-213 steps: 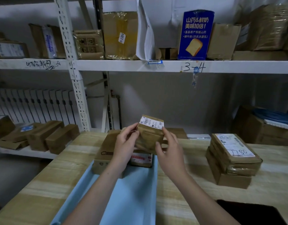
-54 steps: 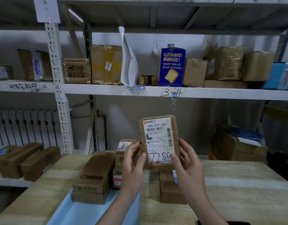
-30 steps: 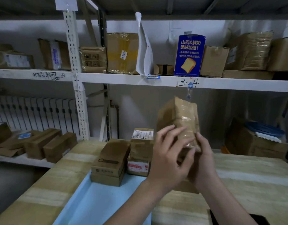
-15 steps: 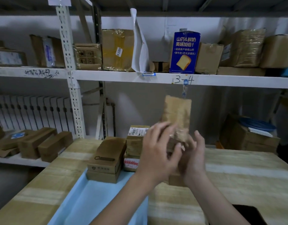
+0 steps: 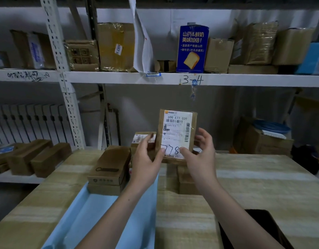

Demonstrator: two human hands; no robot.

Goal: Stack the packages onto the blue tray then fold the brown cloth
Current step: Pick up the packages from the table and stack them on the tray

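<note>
Currently both hands, left hand (image 5: 146, 159) and right hand (image 5: 200, 159), pinch the labelled package (image 5: 176, 133) upright above the worktop (image 5: 263, 186), thumbs on its label face, remaining fingers curled behind its side edges. Blue tray (image 5: 94, 212) has open floor on its near half; its far end holds a flat brown box (image 5: 108, 169) with a taller stack (image 5: 142, 141) just beside it. More packages (image 5: 187, 182) sit below the held one beside the tray's right edge, and a dark cloth (image 5: 254, 229) lies at the worktop's near right.

Brown package (image 5: 176, 133), white label; light-blue tray (image 5: 94, 212); striped beige table (image 5: 245, 186)
</note>
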